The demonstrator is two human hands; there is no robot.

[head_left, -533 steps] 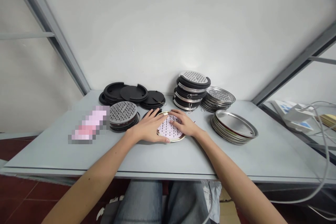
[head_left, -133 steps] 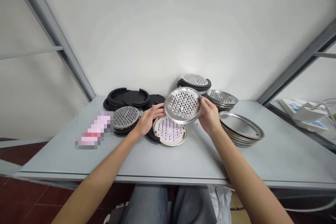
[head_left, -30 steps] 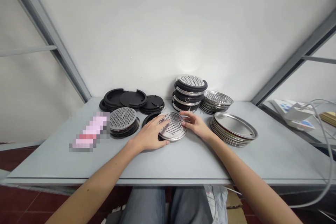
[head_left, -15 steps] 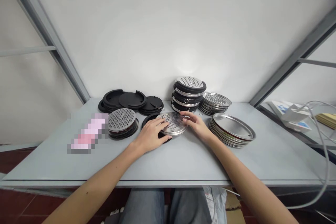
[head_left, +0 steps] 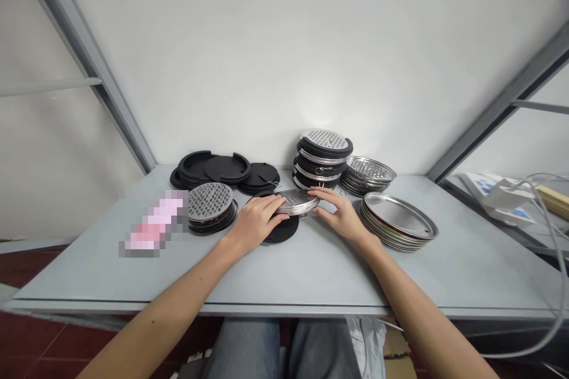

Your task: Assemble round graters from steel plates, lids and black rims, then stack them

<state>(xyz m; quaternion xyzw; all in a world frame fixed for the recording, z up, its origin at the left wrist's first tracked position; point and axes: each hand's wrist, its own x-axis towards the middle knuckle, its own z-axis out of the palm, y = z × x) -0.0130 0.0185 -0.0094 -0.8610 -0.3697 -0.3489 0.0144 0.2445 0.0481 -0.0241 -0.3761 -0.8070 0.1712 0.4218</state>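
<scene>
Between my hands is a small stack of round perforated metal grater plates [head_left: 299, 202], raised and seen nearly edge-on. My left hand [head_left: 256, 219] grips its left edge, thumb low and fingers over the rim. On the other side my right hand [head_left: 341, 214] has its fingers on the top right rim and its thumb below. Underneath, a round black disc [head_left: 283, 231] lies on the table, partly covered by my left hand. Just left of that hand sits a pile with a rough grater plate [head_left: 210, 201] over black discs.
Black notched holders [head_left: 227, 169] and black discs [head_left: 259, 176] lie at the back. A tall stack of black-rimmed graters [head_left: 323, 157] stands against the wall, beside more grater plates [head_left: 370, 169]. Smooth metal plates [head_left: 398, 216] are piled at right. A white cable [head_left: 560, 284] hangs over the table's right side.
The metal plates have been raised and tilted between both hands, so more of the black disc below shows. The view has shifted slightly.
</scene>
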